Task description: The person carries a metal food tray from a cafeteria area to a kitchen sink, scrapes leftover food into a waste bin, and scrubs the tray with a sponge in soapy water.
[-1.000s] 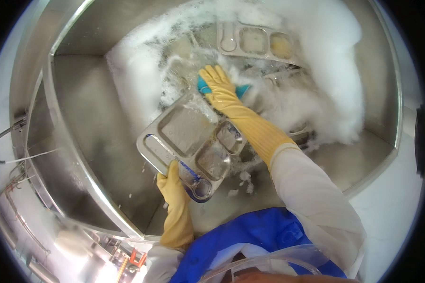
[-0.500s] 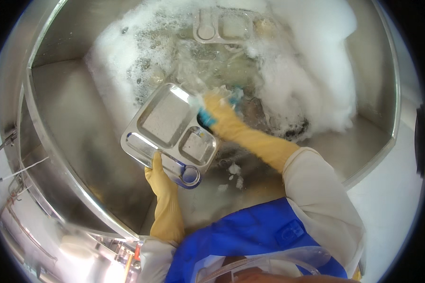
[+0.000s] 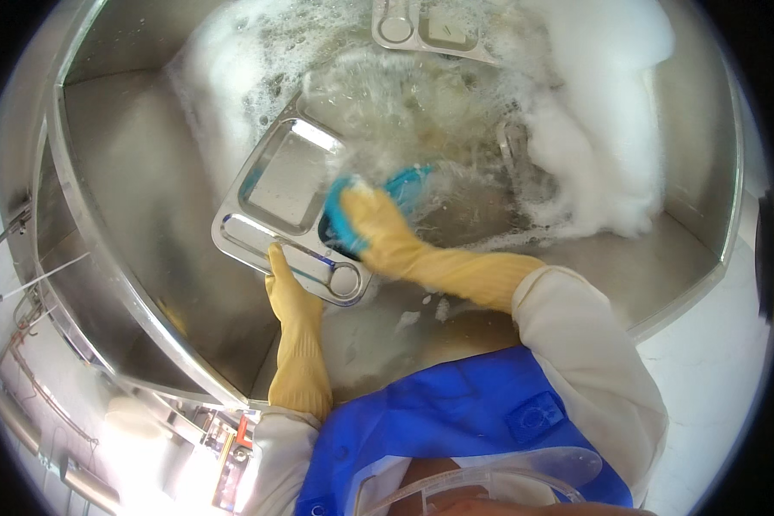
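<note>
A metal compartment tray (image 3: 279, 193) is tilted above the soapy water in a large steel sink. My left hand (image 3: 288, 284), in a yellow rubber glove, grips its near edge with the thumb on top. My right hand (image 3: 374, 224), gloved the same way and blurred by motion, presses a teal cloth (image 3: 342, 219) onto the tray's right side. A loose end of the cloth trails to the right over the water. The cloth and my hand hide the tray's small square compartment.
Another compartment tray (image 3: 443, 34) lies partly under water at the far side. White foam (image 3: 606, 129) is heaped along the right and spreads at the far left. The steel sink's rim (image 3: 138, 297) curves round on the left, with wire hooks (image 3: 9, 258) beyond it.
The tray has shifted slightly away and to the left. My right hand has moved a little nearer with the cloth, covering the small compartment. The far tray appears higher in view.
</note>
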The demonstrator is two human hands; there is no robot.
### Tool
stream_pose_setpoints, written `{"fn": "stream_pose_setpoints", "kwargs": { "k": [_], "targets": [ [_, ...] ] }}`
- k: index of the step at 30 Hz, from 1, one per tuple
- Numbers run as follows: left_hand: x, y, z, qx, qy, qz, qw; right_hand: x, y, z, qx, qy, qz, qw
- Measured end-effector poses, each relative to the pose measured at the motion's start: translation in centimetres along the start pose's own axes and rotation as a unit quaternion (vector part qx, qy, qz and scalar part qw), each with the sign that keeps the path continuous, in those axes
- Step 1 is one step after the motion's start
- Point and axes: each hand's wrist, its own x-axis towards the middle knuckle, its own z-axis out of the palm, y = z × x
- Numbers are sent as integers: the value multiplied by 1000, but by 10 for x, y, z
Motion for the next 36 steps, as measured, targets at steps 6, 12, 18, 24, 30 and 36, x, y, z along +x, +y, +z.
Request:
{"fn": "stream_pose_setpoints", "kwargs": {
  "k": [6, 12, 18, 24, 30, 36],
  "targets": [
    [0, 5, -1, 82, 45, -3, 996, -27, 34, -10, -76, -117, -218, 966],
    [7, 23, 5, 36, -6, -17, 999, -4, 58, -49, -114, -65, -105, 986],
    [8, 18, 4, -122, -62, -42, 990, 58, -77, 42, -28, 36, -101, 994],
    [43, 0, -13, -58, -67, -28, 996, 133, 81, -39, -18, 14, 181, 983],
    [129, -59, -29, -93, -83, -144, 982, 76, 149, -51, -175, 70, 97, 977],
    [107, -52, 6, -118, -156, -179, 964, 88, 4, 40, -150, -14, -126, 980]
  ]
}}
